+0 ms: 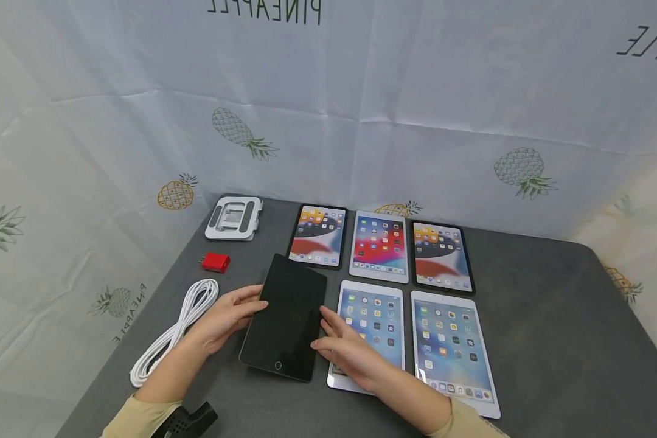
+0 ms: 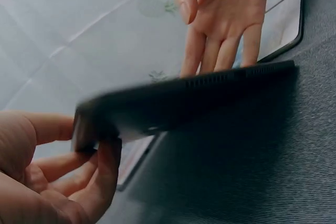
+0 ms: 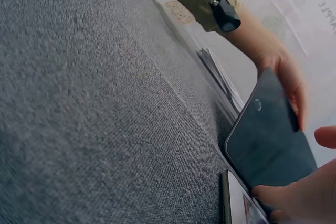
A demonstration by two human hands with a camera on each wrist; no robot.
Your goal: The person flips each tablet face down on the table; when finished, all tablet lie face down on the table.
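Observation:
A black tablet (image 1: 287, 316) with a dark screen and a round home button is tilted above the grey cloth. My left hand (image 1: 227, 319) pinches its left edge, thumb on the screen side and fingers beneath, as the left wrist view shows. My right hand (image 1: 356, 356) is at the tablet's right edge. In the left wrist view, the right hand's fingers (image 2: 226, 51) are straight with the thumb apart; the tablet hides their tips. Just under the right hand lies a white tablet (image 1: 372, 310) with its screen lit.
Another white tablet (image 1: 451, 347) lies to the right. Behind are a black tablet (image 1: 317, 236), a white tablet (image 1: 379, 246) and a second black tablet (image 1: 443, 257), all lit. At left are a coiled white cable (image 1: 170, 334), a red plug adapter (image 1: 216, 262) and a folded white stand (image 1: 233, 218).

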